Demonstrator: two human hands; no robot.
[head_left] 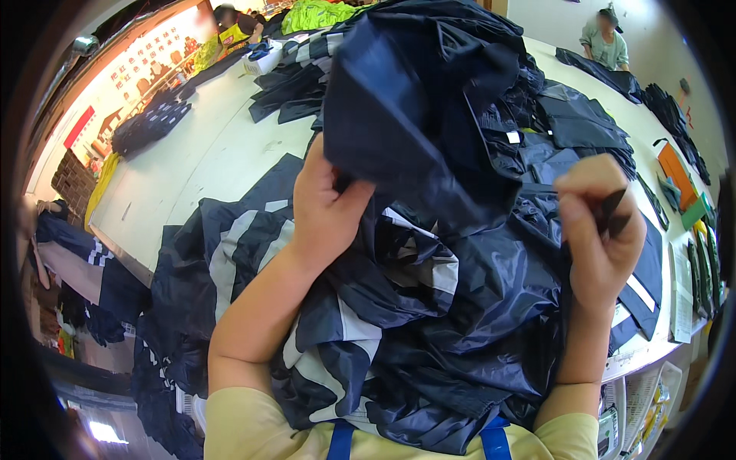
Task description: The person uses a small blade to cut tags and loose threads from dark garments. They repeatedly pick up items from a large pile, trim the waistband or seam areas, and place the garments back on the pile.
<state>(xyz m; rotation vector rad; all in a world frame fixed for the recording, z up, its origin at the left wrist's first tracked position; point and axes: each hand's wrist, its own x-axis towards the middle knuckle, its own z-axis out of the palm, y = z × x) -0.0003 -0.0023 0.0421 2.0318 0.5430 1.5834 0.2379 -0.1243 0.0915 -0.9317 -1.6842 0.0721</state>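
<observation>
This was a garment workshop, or a place much like one. A broad pale desk [230, 142] curved across the frame, bearing folded dark garments [583, 123] at upper right and bright yellow-green clothing [314, 15] at the top edge. More dark cloth with pale bands [475, 322] lay bunched at the lower centre. One co-worker [606, 42] was at the far side of the desk at upper right, another [238, 32] at upper left, near a decorated wall [130, 69]. A white plastic basket [663, 391] held supplies at lower right.
</observation>
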